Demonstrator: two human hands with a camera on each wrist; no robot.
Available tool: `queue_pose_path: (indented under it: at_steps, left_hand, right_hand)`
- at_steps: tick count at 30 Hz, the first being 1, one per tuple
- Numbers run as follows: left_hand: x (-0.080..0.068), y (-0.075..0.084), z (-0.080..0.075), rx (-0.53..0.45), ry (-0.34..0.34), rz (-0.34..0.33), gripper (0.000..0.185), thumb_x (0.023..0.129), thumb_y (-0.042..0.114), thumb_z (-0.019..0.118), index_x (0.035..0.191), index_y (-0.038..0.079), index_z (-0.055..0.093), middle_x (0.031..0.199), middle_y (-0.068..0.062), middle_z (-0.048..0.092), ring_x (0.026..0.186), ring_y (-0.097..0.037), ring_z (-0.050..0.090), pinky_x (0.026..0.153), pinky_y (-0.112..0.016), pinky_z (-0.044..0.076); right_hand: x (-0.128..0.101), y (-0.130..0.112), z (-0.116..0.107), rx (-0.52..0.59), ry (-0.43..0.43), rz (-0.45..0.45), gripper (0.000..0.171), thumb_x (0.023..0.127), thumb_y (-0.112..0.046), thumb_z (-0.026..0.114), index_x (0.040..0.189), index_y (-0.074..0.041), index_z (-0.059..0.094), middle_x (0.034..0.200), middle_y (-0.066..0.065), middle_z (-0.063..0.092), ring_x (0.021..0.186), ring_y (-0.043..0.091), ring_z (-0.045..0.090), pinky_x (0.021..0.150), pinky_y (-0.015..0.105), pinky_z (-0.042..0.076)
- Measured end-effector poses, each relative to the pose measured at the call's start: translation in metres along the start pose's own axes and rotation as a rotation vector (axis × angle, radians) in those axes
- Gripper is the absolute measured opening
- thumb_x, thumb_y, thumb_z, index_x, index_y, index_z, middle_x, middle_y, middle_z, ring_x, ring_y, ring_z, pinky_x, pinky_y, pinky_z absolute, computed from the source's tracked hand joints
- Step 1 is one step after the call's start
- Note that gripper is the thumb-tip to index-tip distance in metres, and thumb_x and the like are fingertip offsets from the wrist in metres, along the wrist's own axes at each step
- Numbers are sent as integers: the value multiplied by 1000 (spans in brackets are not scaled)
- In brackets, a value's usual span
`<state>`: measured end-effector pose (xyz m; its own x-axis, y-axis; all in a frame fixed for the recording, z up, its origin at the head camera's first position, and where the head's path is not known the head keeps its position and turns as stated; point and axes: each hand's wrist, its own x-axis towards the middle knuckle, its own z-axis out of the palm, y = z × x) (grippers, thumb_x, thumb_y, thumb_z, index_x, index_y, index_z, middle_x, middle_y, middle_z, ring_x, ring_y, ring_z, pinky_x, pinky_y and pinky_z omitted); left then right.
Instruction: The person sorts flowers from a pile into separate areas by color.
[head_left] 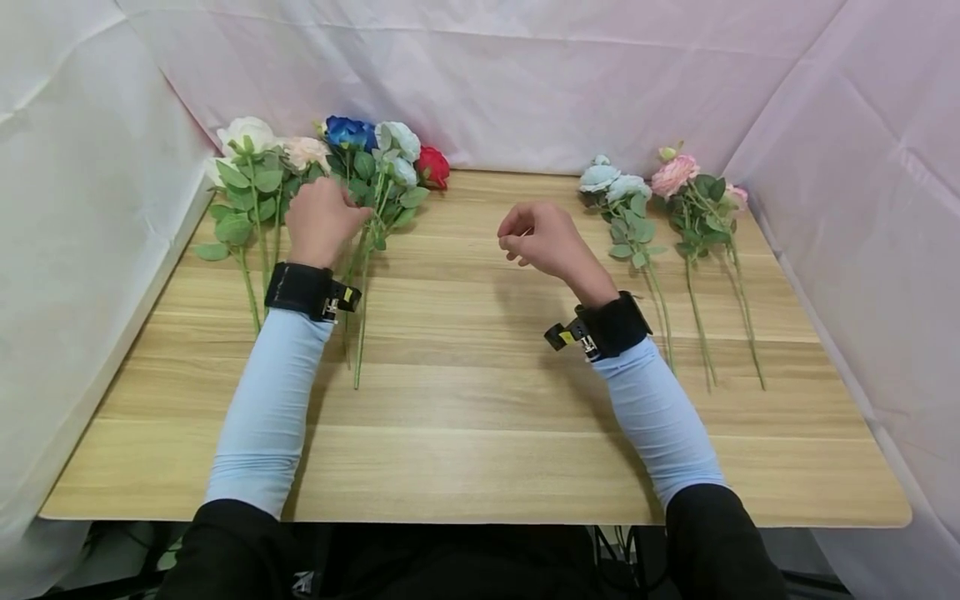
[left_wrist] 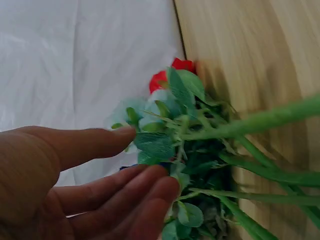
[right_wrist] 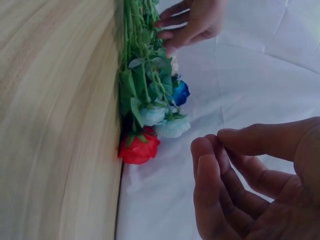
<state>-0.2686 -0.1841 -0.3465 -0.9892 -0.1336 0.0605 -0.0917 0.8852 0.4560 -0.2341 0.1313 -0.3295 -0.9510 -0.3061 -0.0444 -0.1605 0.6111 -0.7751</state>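
My left hand (head_left: 321,221) is over the flower bunch at the table's left. In the left wrist view its thumb and fingers are apart, with leaves and green stems (left_wrist: 270,120) just beyond the fingertips. Close by it are a blue flower (head_left: 349,133), a pale blue flower (head_left: 397,140), a red rose (head_left: 432,167) and a pale peach flower (head_left: 306,152). My right hand (head_left: 547,239) hangs over the middle of the table, holding nothing. Its fingers are loosely bent, and in the right wrist view the thumb tip meets the fingertips.
White flowers (head_left: 247,133) lie at the far left. Light blue flowers (head_left: 628,187) and pink flowers (head_left: 675,175) lie on the right, stems toward the front. White cloth (head_left: 517,92) hangs behind and beside the wooden table (head_left: 480,467).
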Motion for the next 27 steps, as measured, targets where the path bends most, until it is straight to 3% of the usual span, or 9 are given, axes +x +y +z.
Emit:
queue_pose_path:
  at_steps: [2,5,7,13,17,22,27]
  left_hand:
    - [3,-3,3,51,-69,-10,51,94,44,74,65,10,49,56,0,40,57,-23,48,50,-34,36]
    - [5,-5,8,92,-150,-4,53,92,46,76,66,12,44,60,1,38,59,-23,49,50,-35,38]
    - [5,-5,9,85,-182,7,51,92,45,76,67,10,50,60,-1,44,60,-25,53,51,-35,40]
    - [3,-5,3,-2,-297,9,43,91,42,78,78,2,74,58,-6,67,60,-26,67,63,-39,51]
    - [3,-4,3,-34,-328,-9,38,90,37,79,87,0,76,61,-6,69,63,-26,70,69,-41,53]
    - [3,-6,6,-45,-339,-20,35,93,33,77,95,-3,75,64,-7,72,64,-26,72,67,-39,54]
    - [3,-8,10,-24,-331,-14,30,94,28,70,91,-1,73,65,-10,71,60,-26,71,63,-37,53]
  right_hand:
    - [0,1,0,7,-1,6,13,99,-11,65,108,-4,71,95,11,73,91,33,73,75,37,63]
    - [1,3,0,12,0,10,12,99,-11,65,107,-4,71,94,11,74,85,27,73,72,34,63]
    - [1,3,0,7,3,9,11,99,-11,66,106,-5,71,94,11,74,82,22,72,70,32,62]
    - [2,4,3,-3,9,-9,10,99,-12,66,104,-6,72,93,12,75,90,35,74,73,37,63]
    - [2,4,3,-6,5,-14,10,99,-13,67,104,-6,72,95,14,75,89,36,75,70,33,62]
    - [2,5,4,-3,6,-30,10,99,-13,67,103,-6,72,94,14,75,86,32,75,74,43,64]
    - [4,8,6,-1,1,-38,10,99,-13,67,102,-5,72,93,13,75,87,34,75,72,41,64]
